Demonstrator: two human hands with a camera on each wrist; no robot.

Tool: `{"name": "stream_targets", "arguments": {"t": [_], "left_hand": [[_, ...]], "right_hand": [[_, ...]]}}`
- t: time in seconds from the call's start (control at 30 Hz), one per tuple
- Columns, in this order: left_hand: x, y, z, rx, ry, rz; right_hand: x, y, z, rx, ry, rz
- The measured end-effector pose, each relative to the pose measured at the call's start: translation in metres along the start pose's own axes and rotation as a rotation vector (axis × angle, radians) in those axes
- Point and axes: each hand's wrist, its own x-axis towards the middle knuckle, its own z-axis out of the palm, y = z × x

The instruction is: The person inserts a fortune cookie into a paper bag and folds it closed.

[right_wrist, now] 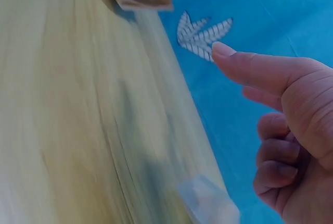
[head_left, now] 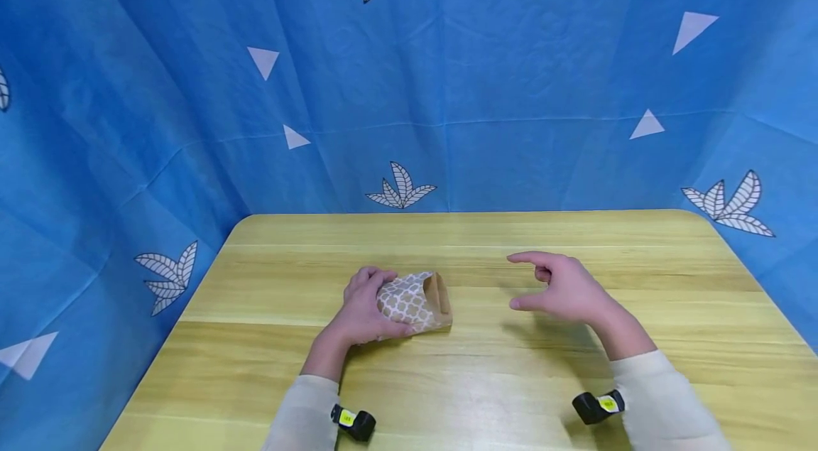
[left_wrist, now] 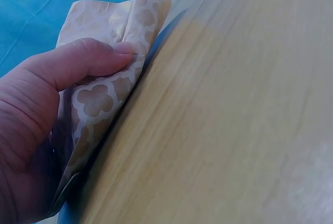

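A brown paper bag (head_left: 405, 302) with a white lattice pattern lies on its side, its open mouth facing right. My left hand (head_left: 367, 305) grips it from the left, thumb along the near side and fingers over the far side. In the left wrist view the thumb presses into the creased paper of the bag (left_wrist: 96, 101). My right hand (head_left: 562, 288) hovers to the right of the bag's mouth, apart from it and holding nothing. Its thumb and index finger are spread, while the other fingers curl in, as the right wrist view of the hand (right_wrist: 291, 125) shows.
Both hands are over a light wooden table (head_left: 486, 380). Behind it and along its sides hangs a blue curtain (head_left: 511, 82) with leaf and triangle prints. A blurred pale patch (right_wrist: 208, 200) shows low in the right wrist view.
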Motion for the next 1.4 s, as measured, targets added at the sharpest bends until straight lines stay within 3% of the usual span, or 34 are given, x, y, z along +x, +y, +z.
{"name": "stream_targets", "arguments": {"t": [0.23, 0.5, 0.93, 1.4], "left_hand": [[0.000, 0.000, -0.001, 0.004, -0.001, 0.000], [0.000, -0.002, 0.000, -0.003, 0.002, 0.002], [-0.002, -0.001, 0.000, -0.001, -0.003, -0.005], [0.001, 0.000, 0.000, 0.006, 0.000, 0.012]], "right_hand": [[-0.012, 0.022, -0.023, -0.035, -0.040, 0.086], [-0.023, 0.048, -0.034, -0.010, -0.048, 0.175], [-0.029, 0.083, -0.037, 0.153, -0.087, 0.127], [-0.029, 0.084, -0.040, 0.116, -0.109, 0.135]]}}
